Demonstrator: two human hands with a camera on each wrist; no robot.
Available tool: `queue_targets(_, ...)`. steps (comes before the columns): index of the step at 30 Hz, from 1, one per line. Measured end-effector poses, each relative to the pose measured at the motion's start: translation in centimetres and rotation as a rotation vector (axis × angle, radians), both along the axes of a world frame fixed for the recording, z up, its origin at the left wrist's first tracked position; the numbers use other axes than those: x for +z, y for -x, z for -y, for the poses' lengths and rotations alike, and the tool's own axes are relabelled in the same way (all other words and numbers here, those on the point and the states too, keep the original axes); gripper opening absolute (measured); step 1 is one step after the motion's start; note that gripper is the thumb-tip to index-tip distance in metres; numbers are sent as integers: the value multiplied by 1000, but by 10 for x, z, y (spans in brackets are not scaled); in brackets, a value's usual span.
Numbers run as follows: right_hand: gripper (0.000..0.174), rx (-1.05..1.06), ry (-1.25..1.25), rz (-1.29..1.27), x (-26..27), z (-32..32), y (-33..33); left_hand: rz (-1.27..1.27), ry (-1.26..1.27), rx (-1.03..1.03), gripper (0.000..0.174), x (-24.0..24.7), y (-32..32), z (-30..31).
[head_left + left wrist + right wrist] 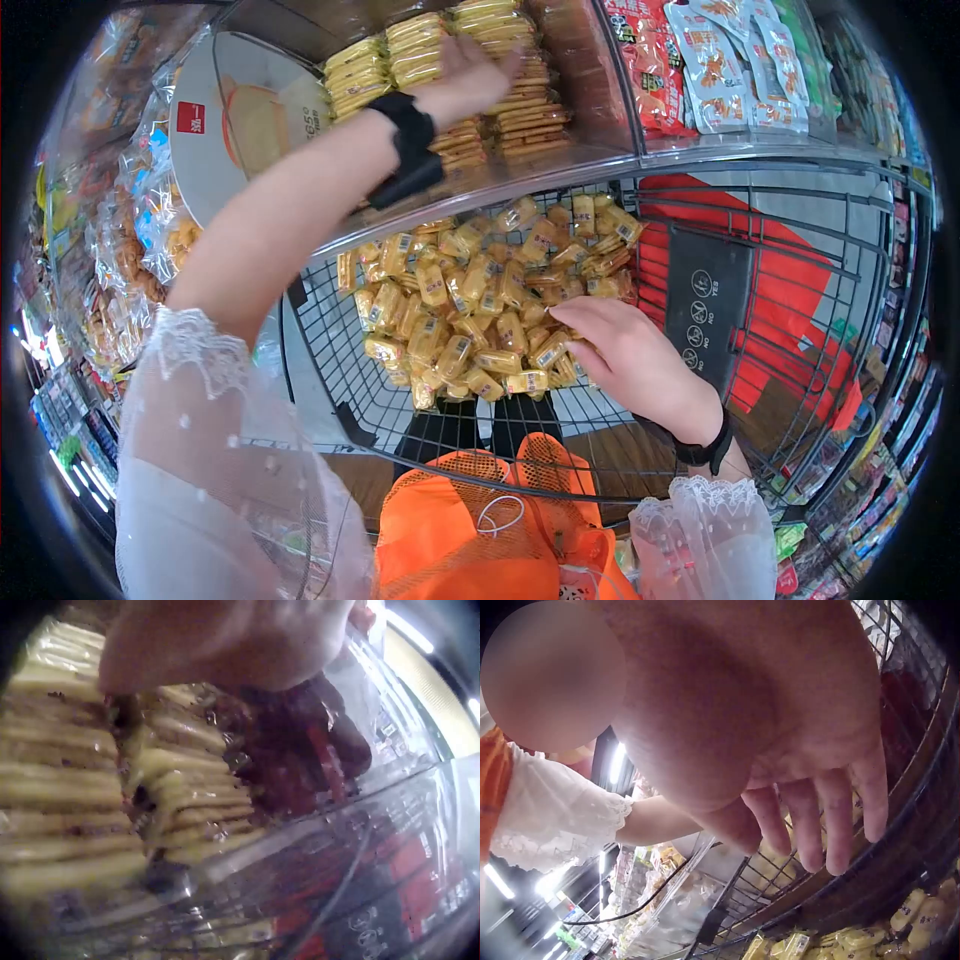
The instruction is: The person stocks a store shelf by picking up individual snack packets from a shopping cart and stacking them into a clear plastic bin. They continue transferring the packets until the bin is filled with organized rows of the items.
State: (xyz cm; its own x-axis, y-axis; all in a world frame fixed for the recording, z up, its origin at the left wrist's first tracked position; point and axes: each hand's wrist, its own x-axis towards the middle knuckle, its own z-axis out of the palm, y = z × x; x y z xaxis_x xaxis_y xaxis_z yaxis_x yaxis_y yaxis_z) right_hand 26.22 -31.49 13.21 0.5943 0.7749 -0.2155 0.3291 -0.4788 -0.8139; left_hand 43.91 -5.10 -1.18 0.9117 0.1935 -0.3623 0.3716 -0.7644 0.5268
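Rows of flat yellow packets (357, 80) stand stacked in a clear shelf bin. My left hand (468, 80) lies over the tops of these rows, its fingers extended; in the left wrist view the hand (225, 645) is above the packed rows (60, 787), its fingertips out of sight. A heap of small yellow wrapped packets (480, 290) fills the left part of a wire cart. Over the heap's right side is my right hand (640, 365), fingers loosely extended. The right wrist view shows that hand (780, 742) with relaxed fingers and nothing held.
The cart (600, 492) holds a red sheet (800, 290) and a dark panel (708, 300) at its right. Red packets (655, 70) and white pouches (715, 75) fill the neighbouring bin. A round white sign (205, 150) and bagged snacks (125, 260) are at the left.
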Motion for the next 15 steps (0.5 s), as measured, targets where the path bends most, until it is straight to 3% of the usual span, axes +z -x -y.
queue_targets(4,30,16,-20,6,2,-11,-1,-66,40,-210,64,14,0,27)
queue_targets(8,30,30,1,34,8,-14,-9,-145,-169,-662,44,53,-20,2)
queue_targets(11,31,18,15,32,10,-9,-13,-91,-389,-746,32,72,-15,-13)
queue_targets(12,31,19,19,31,10,-8,-13,-20,-377,-686,26,75,-10,-19)
queue_targets(15,30,28,12,17,9,-12,-12,-82,-259,-929,14,58,-1,-17)
